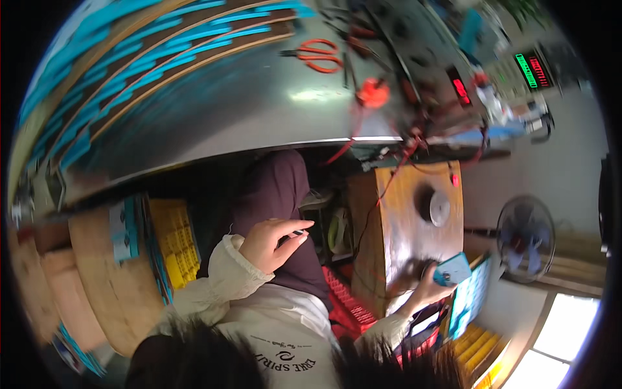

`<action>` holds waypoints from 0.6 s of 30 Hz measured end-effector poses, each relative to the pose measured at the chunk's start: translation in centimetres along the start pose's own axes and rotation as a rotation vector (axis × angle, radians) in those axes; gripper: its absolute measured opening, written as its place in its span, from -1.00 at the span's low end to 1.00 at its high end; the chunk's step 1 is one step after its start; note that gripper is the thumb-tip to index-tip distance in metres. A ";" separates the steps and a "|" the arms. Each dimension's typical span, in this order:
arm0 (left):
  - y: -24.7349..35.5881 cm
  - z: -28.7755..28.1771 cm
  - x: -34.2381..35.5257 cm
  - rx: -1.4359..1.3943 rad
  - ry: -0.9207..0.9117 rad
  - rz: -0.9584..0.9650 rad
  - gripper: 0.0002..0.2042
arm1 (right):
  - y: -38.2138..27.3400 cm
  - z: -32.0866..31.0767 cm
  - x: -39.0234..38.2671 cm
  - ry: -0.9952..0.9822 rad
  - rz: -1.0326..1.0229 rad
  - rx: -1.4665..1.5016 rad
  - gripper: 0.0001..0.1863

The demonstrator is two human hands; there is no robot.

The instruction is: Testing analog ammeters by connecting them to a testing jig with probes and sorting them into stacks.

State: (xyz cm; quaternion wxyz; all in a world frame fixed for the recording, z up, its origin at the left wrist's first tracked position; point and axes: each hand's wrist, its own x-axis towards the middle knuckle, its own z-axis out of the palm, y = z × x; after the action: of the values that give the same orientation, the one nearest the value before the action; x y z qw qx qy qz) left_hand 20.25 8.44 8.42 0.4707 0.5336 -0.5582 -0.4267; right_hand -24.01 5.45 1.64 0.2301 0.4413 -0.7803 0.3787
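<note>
My left hand (271,245) is held over my lap, above the dark trousers. Between its thumb and forefinger is a small dark piece (299,232), too small to name. On the right, my right hand (424,292) grips a light-blue flat piece (453,270) by its lower left edge. That hand is beside the wooden cabinet (405,243), near a blue stack (470,295) of similar colour. A round metal part (438,209) sits on the cabinet top.
Ahead is a metal workbench (240,97) with racks of blue pieces (155,58), orange-handled scissors (319,56) and red wires (363,120). A fan (526,238) stands at the right. A red crate (348,301) and a yellow crate (173,240) flank my legs.
</note>
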 end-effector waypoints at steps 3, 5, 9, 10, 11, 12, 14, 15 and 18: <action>0.7 -1.1 0.1 0.134 0.041 0.104 -0.67 | -17.0 -0.6 -2.6 -0.150 -0.225 0.386 0.02; 1.5 -0.6 0.6 0.185 0.129 0.164 -0.61 | -20.5 0.1 -7.5 -0.528 -0.063 0.695 0.07; 2.3 -2.5 -0.4 0.166 0.348 -0.036 -0.69 | -33.3 -4.3 -12.0 -0.912 -0.280 1.009 0.17; 2.6 -3.9 -0.6 0.085 0.452 -0.083 -0.72 | -34.7 -4.7 -12.4 -1.010 -0.273 1.106 0.21; 2.0 -5.6 -1.1 -0.113 0.482 -0.128 -0.71 | -35.8 -5.1 -11.6 -1.032 -0.432 1.105 0.20; 2.2 -6.9 -1.0 -0.304 0.506 -0.046 -0.68 | -36.3 -5.2 -11.9 -1.076 -0.403 1.146 0.20; 2.2 -10.1 -2.0 -0.454 0.416 -0.236 -0.58 | -36.5 -5.9 -12.7 -1.369 -0.008 1.342 -0.10; 2.0 -11.0 -2.3 -0.435 0.426 -0.255 -0.55 | -36.3 -5.5 -13.4 -1.577 0.218 1.384 -0.45; 1.3 -12.8 -3.4 -0.347 0.367 -0.333 -0.44 | -35.9 -6.4 -15.1 -1.646 0.324 1.401 -0.86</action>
State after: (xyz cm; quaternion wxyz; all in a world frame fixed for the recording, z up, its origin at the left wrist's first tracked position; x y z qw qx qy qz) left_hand 32.54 12.23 11.92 0.5713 0.5979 -0.2873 -0.4833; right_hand 14.71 6.68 8.98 -0.7170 0.4846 -0.3553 0.3533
